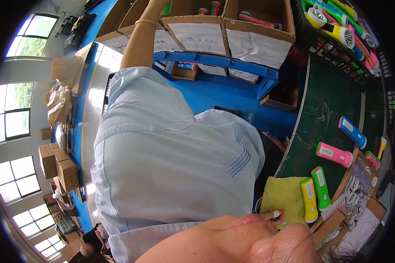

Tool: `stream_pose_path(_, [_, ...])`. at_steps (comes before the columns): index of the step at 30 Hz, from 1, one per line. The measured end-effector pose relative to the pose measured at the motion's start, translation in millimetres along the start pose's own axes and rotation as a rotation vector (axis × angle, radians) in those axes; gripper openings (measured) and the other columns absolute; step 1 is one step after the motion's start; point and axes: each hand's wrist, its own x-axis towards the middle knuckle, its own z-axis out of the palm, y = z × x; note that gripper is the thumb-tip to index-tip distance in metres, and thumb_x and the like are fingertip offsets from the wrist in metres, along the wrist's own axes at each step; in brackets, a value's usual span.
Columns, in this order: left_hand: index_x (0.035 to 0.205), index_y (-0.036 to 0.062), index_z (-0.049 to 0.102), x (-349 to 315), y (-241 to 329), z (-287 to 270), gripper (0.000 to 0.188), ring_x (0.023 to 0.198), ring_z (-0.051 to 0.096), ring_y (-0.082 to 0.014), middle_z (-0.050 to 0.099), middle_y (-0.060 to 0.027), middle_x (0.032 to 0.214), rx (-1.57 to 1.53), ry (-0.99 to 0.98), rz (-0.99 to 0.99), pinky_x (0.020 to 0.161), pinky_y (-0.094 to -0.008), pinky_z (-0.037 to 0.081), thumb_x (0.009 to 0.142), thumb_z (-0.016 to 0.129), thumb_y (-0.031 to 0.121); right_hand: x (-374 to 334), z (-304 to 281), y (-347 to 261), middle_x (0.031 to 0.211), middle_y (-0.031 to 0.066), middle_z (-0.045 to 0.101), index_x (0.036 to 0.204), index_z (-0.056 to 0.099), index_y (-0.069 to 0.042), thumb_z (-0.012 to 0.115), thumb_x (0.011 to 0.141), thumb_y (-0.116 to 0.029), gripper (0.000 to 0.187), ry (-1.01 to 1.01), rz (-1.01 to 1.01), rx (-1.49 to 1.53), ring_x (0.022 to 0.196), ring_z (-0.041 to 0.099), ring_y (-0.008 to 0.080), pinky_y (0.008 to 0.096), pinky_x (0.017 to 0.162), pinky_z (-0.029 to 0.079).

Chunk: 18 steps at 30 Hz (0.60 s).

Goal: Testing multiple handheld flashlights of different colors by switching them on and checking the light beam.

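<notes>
My left arm stretches up to a row of cardboard bins (197,37). The left hand (156,5) is cut off by the upper edge. A green flashlight (166,8) shows right beside it in the bin; whether the fingers hold it is hidden. My right hand (276,215), with white wrap on a finger, rests low on a yellow cloth (285,193) on the green worktop. Most of it is covered from sight. A yellow flashlight (309,199) and a green-and-white flashlight (321,188) lie close to it. Farther along lie a pink flashlight (334,154) and a blue one (352,132).
A black crate (338,61) heaped with coloured flashlights stands at the upper right. Beside the yellow flashlight, a cardboard tray holds white cables (355,193). The bins sit on a blue plastic rack (215,61). Brown cartons (59,164) line the windowed wall, and another person sits at the lower left.
</notes>
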Motion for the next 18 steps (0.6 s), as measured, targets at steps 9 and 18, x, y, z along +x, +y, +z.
stream_pose_path(9, [0.112, 0.0007, 0.039, 6.0, -9.1, 31.0, 0.049, 0.081, 0.058, -0.0334, 0.058, -0.0199, 0.09, -0.32, -0.247, -0.216, 0.067, -0.0404, 0.047, 0.07, 0.062, 0.01, 4.9, 26.4, -17.7, 0.096, 0.013, 0.061, 0.098, 0.059, 0.003, 0.048, 0.089, -0.012, 0.022, 0.003, -0.137, 0.019, 0.081, 0.058, 0.0209, 0.0272, 0.07, 0.047])
stream_pose_path(18, [0.12, 0.007, 0.042, 9.6, -76.4, 64.3, 0.048, 0.093, 0.056, -0.0266, 0.058, -0.0141, 0.099, 0.928, -0.377, 0.247, 0.077, -0.0429, 0.045, 0.079, 0.061, 0.021, 20.8, 16.5, 10.5, 0.093, 0.0137, 0.062, 0.096, 0.06, 0.004, 0.049, 0.088, -0.012, 0.021, 0.092, -0.148, -0.084, 0.078, 0.059, 0.0223, 0.0288, 0.067, 0.047])
